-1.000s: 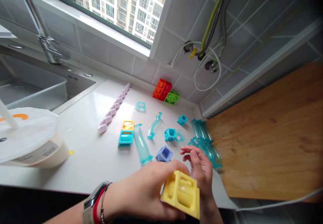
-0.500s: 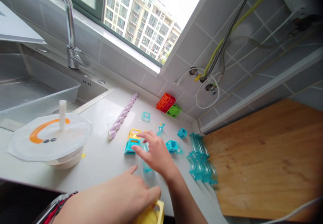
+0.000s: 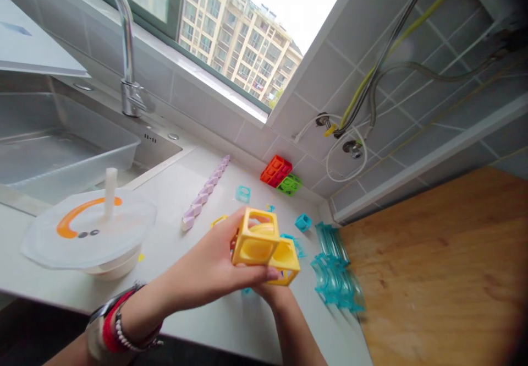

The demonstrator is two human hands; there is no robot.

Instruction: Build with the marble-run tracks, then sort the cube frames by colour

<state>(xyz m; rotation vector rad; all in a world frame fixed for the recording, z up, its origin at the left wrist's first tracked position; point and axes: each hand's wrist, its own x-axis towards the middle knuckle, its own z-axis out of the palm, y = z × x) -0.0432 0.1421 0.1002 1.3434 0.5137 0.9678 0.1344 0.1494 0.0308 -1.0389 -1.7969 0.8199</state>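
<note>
My left hand (image 3: 214, 264), with bracelets at the wrist, is closed round two joined yellow hollow cube blocks (image 3: 258, 247) held up over the counter. Most of my right hand (image 3: 268, 291) is hidden behind the left hand and those blocks, so its fingers do not show. Part of another yellow block (image 3: 218, 220) peeks out behind my left hand. Just past the held cubes lies a blue block (image 3: 291, 239), partly covered. Farther back are a small blue cube (image 3: 303, 222) and a flat clear-teal piece (image 3: 243, 193).
Red blocks (image 3: 276, 170) and green blocks (image 3: 289, 184) stand against the wall. A lilac segmented stick (image 3: 206, 192) lies left of centre. Clear-teal curved pieces (image 3: 336, 280) line a wooden board (image 3: 437, 267). A lidded cup (image 3: 88, 231) stands near the sink (image 3: 159, 148).
My left hand has lifted the yellow cube blocks from the bottom edge up to mid-view. My right hand, seen open before over the counter blocks, is now behind them.
</note>
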